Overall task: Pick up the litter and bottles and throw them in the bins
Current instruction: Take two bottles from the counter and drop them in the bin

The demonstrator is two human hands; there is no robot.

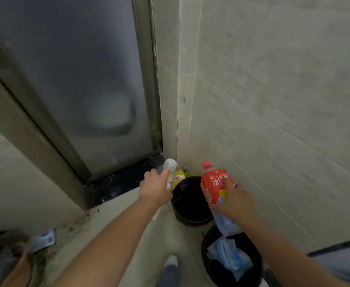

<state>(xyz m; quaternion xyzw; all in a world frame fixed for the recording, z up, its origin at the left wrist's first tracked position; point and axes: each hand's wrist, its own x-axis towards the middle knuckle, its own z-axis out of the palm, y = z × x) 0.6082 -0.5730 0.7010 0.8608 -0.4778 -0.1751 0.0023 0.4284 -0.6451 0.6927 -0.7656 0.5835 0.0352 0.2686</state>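
The small clear bottle point(168, 168) with a white cap sits clasped in the left hand point(156, 188), fingers wrapped round its body, cap pointing up and away toward the corner of the wall. It hangs just over the far-left rim of the far bin point(190, 200) — a black round bin standing on the floor in the corner. A yellow wrapper point(179, 177) shows at that bin's back edge, partly hidden by the bottle and hand.

The right hand point(233, 200) grips a larger bottle with a red label point(215, 186) and a red cap, its neck tilted up toward the wall; the lower clear part of the bottle runs down under the palm. This bottle is held above the gap between the far bin and the near bin point(231, 259), the second black bin (closer to the camera), which already holds crumpled blue-and-white plastic litter point(230, 256).

Both bins stand beside the pale tiled wall point(283, 100) on the right. To the left is a frosted glass door point(77, 79) with a dark sill at its foot. A shoe tip point(171, 261) shows on the floor below, and a scrap of blue-white paper point(43, 240) lies on the floor at the lower left — blurred.
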